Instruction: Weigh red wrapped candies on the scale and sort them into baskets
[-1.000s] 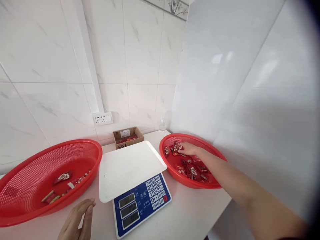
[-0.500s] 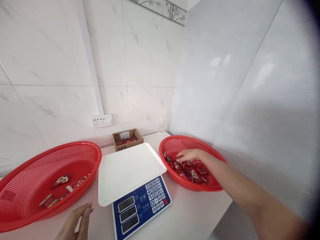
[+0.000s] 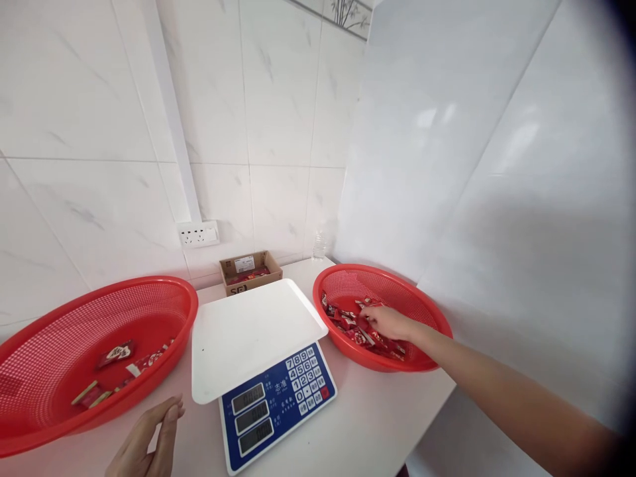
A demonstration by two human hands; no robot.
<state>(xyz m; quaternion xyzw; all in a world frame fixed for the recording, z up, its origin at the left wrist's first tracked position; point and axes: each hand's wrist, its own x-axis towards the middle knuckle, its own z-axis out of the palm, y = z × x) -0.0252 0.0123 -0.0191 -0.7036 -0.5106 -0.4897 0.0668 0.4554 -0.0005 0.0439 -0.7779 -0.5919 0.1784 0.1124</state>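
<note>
My right hand (image 3: 390, 322) reaches into the red mesh basket (image 3: 427, 311) on the right, fingers curled down on the heap of small red packets (image 3: 348, 320) inside it. What it grips, if anything, is hidden under the fingers. My left hand (image 3: 146, 444) rests on edge on the white counter at the bottom left, fingers straight and together, holding nothing. It lies just in front of the large red basket (image 3: 163, 298) on the left, which holds several red packets (image 3: 116, 351). A white-topped electronic scale (image 3: 253, 331) with a blue keypad (image 3: 293, 391) stands between the two baskets, its tray bare.
A small open cardboard box (image 3: 251, 270) with red packets sits against the tiled wall behind the scale. A clear plastic bottle (image 3: 318, 246) stands in the corner. A wall socket (image 3: 199, 233) is above the left basket. The counter edge (image 3: 427, 424) drops off at the right.
My right hand has drawn back from the far side of the right basket toward its near middle, over the packets. The left hand has barely shifted.
</note>
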